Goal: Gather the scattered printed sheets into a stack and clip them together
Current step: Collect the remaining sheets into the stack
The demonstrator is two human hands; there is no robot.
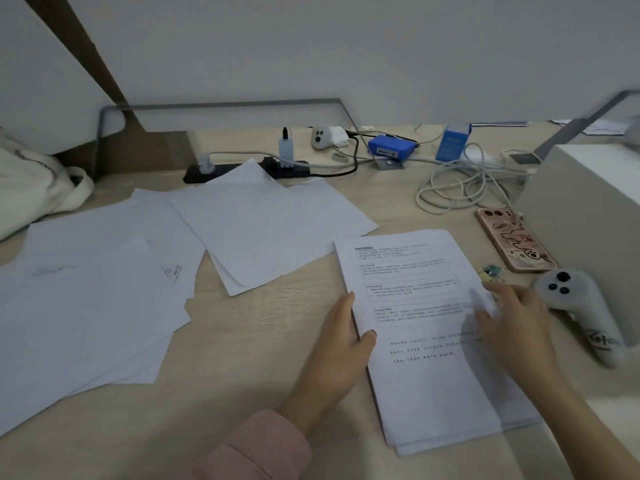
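Observation:
A stack of printed sheets (426,341) lies on the wooden desk (242,341) in front of me, text side up. My left hand (341,344) grips the stack's left edge, thumb on top. My right hand (512,320) rests with straight fingers on the stack's right side, blurred. Small coloured binder clips (490,271) lie just beyond the right hand, beside the stack's right edge. Several loose sheets (104,289) are scattered blank side up at the left, and more loose sheets (263,223) overlap in the middle.
A phone in a pink case (516,239) and a white controller (581,313) lie right of the stack. A white box (588,202) stands at the right. A power strip (242,168), cables (460,188) and blue devices (391,148) line the back. A cloth bag (31,181) sits far left.

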